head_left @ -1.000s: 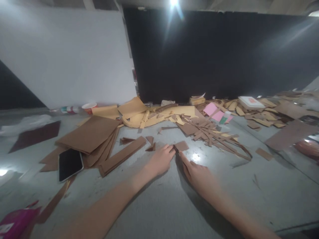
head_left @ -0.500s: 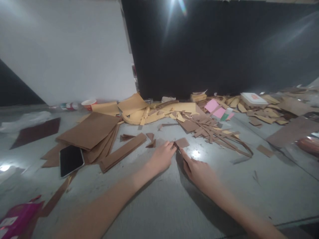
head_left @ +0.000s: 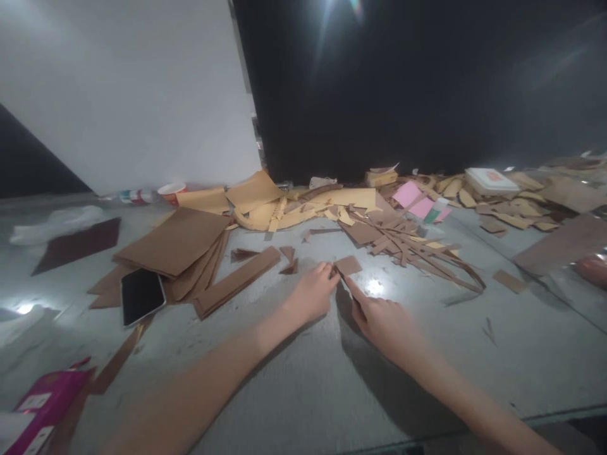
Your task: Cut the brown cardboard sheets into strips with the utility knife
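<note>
A small brown piece of leather-like sheet (head_left: pixel 349 264) lies on the grey table, just beyond my fingertips. My left hand (head_left: pixel 313 292) is closed, its bunched fingertips at the near left corner of that piece. From the right, my right hand (head_left: pixel 382 319) grips a thin dark knife-like tool (head_left: pixel 344 276), the index finger stretched along it. The tool's tip meets the left fingertips at the piece's edge; most of its handle is hidden in my palm. Nearest on the left are small brown offcuts (head_left: pixel 289 260) and a stack of long brown strips (head_left: pixel 237 282).
Left stand stacked brown sheets (head_left: pixel 175 240) with a phone (head_left: pixel 142 297) on their near edge. A magenta packet (head_left: pixel 52 395) lies front left. Thin brown strips (head_left: pixel 403 246), pink sheets (head_left: pixel 412 196), a green-and-white bottle (head_left: pixel 435 211) and a white box (head_left: pixel 492 181) lie toward the back right.
The whole view has shifted slightly, with the table things appearing a little higher and further right. Both hands stay together at the small brown piece, the tool still in my right hand.
</note>
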Motion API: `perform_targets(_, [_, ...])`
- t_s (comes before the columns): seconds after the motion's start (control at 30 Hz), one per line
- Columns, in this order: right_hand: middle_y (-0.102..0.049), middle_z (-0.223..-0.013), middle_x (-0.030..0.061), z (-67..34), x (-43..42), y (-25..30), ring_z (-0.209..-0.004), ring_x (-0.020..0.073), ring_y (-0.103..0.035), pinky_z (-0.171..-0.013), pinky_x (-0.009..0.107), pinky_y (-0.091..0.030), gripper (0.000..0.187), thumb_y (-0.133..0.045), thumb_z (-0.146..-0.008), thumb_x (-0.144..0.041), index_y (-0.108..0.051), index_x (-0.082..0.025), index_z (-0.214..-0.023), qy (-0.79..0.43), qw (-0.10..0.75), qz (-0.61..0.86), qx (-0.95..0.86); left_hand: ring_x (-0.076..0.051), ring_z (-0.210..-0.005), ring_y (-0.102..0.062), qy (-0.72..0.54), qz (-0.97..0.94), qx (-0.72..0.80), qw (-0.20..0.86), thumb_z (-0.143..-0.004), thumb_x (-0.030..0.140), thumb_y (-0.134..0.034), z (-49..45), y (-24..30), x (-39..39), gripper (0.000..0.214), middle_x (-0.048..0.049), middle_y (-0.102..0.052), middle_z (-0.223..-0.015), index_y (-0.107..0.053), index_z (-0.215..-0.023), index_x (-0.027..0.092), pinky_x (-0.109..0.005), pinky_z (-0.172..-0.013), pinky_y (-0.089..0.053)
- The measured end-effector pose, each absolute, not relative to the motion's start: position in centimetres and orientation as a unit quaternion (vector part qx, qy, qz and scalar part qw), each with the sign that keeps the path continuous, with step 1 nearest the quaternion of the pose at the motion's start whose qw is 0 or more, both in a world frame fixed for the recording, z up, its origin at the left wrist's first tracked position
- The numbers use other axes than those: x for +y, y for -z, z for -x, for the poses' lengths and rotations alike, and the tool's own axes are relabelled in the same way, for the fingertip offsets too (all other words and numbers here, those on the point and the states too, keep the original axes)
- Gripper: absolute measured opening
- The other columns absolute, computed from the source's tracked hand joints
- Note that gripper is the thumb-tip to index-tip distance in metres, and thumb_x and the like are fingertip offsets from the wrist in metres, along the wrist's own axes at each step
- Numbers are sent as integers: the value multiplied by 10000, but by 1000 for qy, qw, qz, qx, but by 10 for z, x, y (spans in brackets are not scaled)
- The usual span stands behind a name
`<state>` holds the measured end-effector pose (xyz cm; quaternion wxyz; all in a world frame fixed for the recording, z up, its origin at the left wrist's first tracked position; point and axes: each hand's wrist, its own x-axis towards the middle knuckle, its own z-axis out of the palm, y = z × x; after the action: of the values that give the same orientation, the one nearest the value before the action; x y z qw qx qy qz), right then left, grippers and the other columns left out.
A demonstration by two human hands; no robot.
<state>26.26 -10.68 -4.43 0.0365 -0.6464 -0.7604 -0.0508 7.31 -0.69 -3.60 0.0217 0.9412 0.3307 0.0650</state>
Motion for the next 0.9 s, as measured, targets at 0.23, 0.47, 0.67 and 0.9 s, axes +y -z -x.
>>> perform_targets(0.23, [-760,-702,38,-271,-117,46,-537,194,-678,-537,288,-223,591,-443,-1100,-293,-471,-237,-1688,61,47,638,-766,-352,-1385,-569,-48,-942,332,3,-905,25,-525,-73,38,-5,442,-233,-625,-1494,-682,-1315,83,-461,-1119,-547])
perform_targets(0.47, [-744,-663,29,-278,-134,48,-514,185,-658,-534,294,-200,584,-471,-1093,-285,-491,-214,-1672,64,51,633,-770,-357,-1425,-549,-55,-942,330,14,-869,9,-520,-72,40,-3,598,-252,-611,-1526,-617,-1457,55,-478,-1121,-536])
perform_targets(0.67, [-749,-659,21,-281,-142,50,-512,197,-687,-520,304,-169,574,-481,-1095,-276,-489,-229,-1667,79,55,624,-775,-354,-1460,-527,-43,-941,334,15,-893,28,-512,-72,40,-3,597,-257,-586,-1570,-606,-1483,46,-466,-1154,-506])
perform_targets(0.9, [-769,-762,9,-289,-163,58,-492,195,-698,-485,313,-231,631,-415,-1126,-255,-297,-273,-1746,63,109,596,-793,-322,-1484,-518,-81,-942,325,30,-880,21,-521,-59,51,3,613,-208,-580,-1615,-621,-1483,67,-428,-1206,-467])
